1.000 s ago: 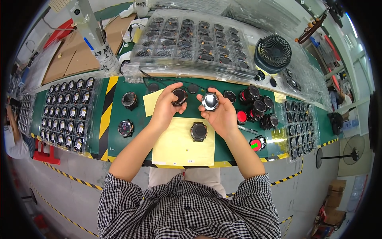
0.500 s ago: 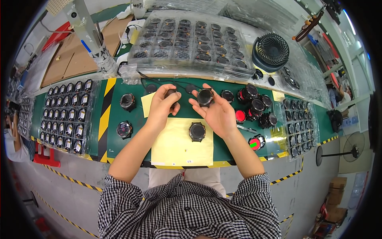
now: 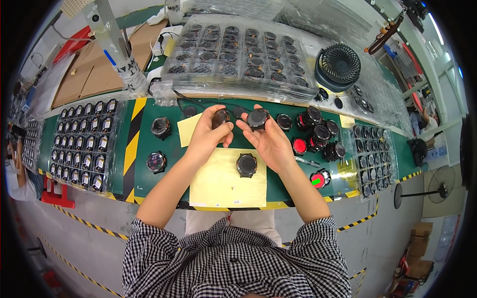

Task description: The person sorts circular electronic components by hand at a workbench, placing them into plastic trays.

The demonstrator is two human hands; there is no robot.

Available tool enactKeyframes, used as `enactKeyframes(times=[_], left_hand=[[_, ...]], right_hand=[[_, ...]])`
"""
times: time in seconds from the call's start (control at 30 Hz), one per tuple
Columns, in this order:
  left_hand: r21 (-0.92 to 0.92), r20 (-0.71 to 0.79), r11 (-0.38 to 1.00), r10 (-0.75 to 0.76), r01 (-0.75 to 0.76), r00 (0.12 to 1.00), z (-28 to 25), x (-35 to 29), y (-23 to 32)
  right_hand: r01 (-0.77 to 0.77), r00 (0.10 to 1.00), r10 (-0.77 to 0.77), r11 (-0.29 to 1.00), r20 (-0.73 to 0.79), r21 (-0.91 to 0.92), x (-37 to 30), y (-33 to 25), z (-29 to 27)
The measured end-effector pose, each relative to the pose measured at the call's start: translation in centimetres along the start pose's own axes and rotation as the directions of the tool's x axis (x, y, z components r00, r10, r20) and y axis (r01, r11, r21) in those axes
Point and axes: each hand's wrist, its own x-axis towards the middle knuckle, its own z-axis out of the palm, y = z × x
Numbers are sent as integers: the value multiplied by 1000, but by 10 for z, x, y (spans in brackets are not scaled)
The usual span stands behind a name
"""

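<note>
My left hand (image 3: 207,136) is closed around a round dark watch (image 3: 220,117), its thumb along the near side. In my right hand (image 3: 275,144) is another black round watch (image 3: 258,118), face up between thumb and fingers. Both watches are held above the table, a small gap apart. Below them, a third watch (image 3: 246,165) lies face up on a yellow sheet (image 3: 213,186). To the left on the green mat are a watch (image 3: 160,127) and, nearer me, one with a marked face (image 3: 156,161). Just beyond my right hand lies a small watch (image 3: 283,121).
Several watches (image 3: 320,133) cluster at the right, with red discs (image 3: 299,145) and a pen (image 3: 308,162). Filled trays stand left (image 3: 82,144), right (image 3: 372,159) and stacked at the back (image 3: 238,52). A black fan (image 3: 338,64) sits behind, near black cables (image 3: 198,101).
My left hand has shifted slightly right and turned its watch so more of its face shows. The watch in my right hand has tilted a little and moved slightly.
</note>
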Motion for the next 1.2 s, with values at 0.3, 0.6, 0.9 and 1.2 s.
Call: enactKeyframes(times=[0.3, 0.6, 0.9, 1.2], left_hand=[[136, 34, 985, 102, -106, 994, 0, -1, -1], [-48, 31, 996, -70, 72, 997, 2, 0, -8], [136, 120, 989, 36, -53, 992, 1, -6, -16], [170, 226, 985, -7, -33, 974, 3, -14, -7]], right_hand=[[10, 1000, -9, 996, 17, -88, 1, 0, 0], [174, 975, -216, 888, -52, -426, 3, 0, 0], [269, 953, -205, 236, 223, -934, 3, 13, 30], [100, 995, 8, -198, 100, -975, -18, -30, 67]])
